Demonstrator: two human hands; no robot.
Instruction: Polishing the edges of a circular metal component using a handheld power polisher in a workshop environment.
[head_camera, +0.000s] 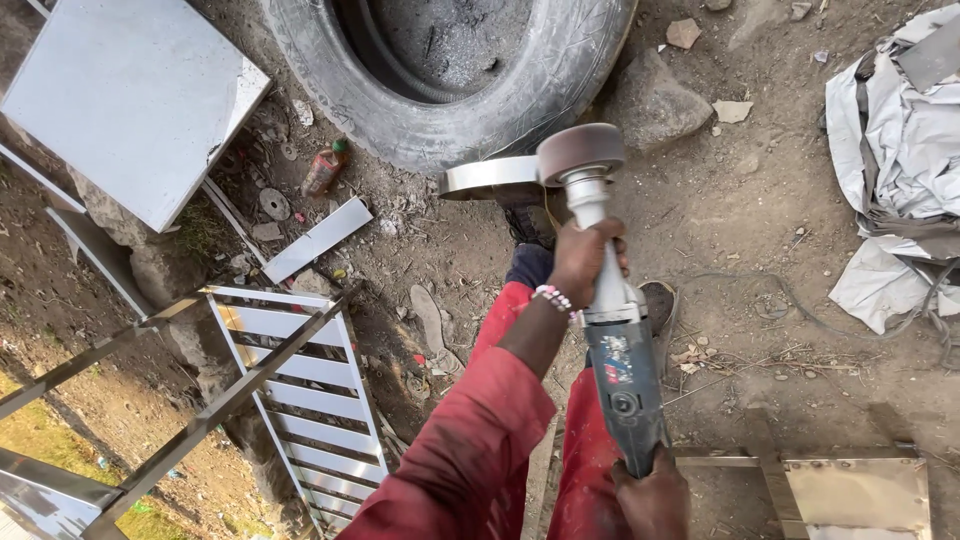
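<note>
I hold a blue-grey angle grinder (622, 375) pointing away from me. My left hand (582, 258), out of a red sleeve and with a bead bracelet on the wrist, grips its silver neck. My right hand (652, 498) clasps the rear handle at the bottom edge of the view. The grinder's brown buffing wheel (580, 150) touches the rim of a shiny curved metal piece (488, 180) that lies on the dirt against an old tyre (520, 100). My dark shoes show beneath the tool.
A steel sheet (130, 90) lies at top left, and a slatted metal frame (300, 385) at lower left. A plastic bottle (325, 168) and a flat strip (318, 238) lie between them. Crumpled grey sheeting (900, 170) is at right, a brassy plate (860, 492) at bottom right, rocks (655, 100) near the tyre.
</note>
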